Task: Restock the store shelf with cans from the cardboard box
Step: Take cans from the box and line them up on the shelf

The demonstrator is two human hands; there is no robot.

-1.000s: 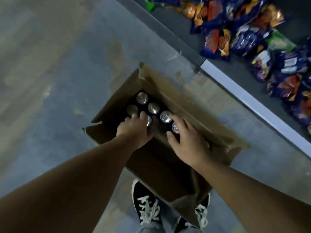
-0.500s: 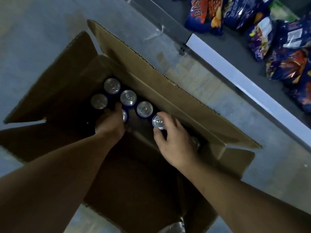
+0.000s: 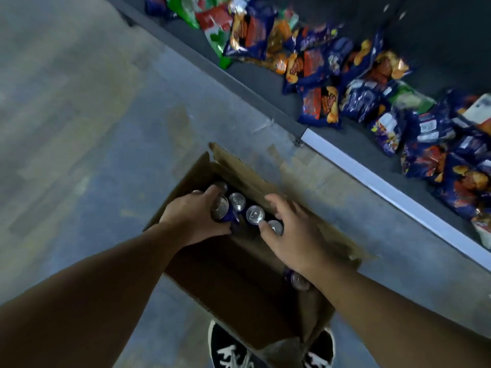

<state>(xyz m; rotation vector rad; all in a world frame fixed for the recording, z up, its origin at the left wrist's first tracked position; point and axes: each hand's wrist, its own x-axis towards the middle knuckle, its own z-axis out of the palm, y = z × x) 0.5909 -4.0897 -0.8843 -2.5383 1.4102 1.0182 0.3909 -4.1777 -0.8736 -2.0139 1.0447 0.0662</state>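
An open cardboard box (image 3: 239, 282) stands on the floor in front of my feet. Several blue cans with silver tops stand in a row along its far side, among them one can (image 3: 237, 201) and its neighbour (image 3: 255, 214) between my hands. My left hand (image 3: 194, 219) grips a can (image 3: 219, 206) near the left end of the row, tilted and slightly raised. My right hand (image 3: 289, 235) has thumb and fingers curled round the top of a can (image 3: 275, 227) further right. Another can (image 3: 299, 280) shows under my right wrist.
A low dark shelf (image 3: 265, 83) runs diagonally along the upper right, with a white edge strip (image 3: 385, 189) and several snack bags (image 3: 356, 96) lying on it. Grey floor (image 3: 87, 134) spreads to the left. My black shoes (image 3: 228, 349) stand right behind the box.
The view has pulled back and up from the box. My left hand has closed round a can and raised it a little. My right hand stays on its can.
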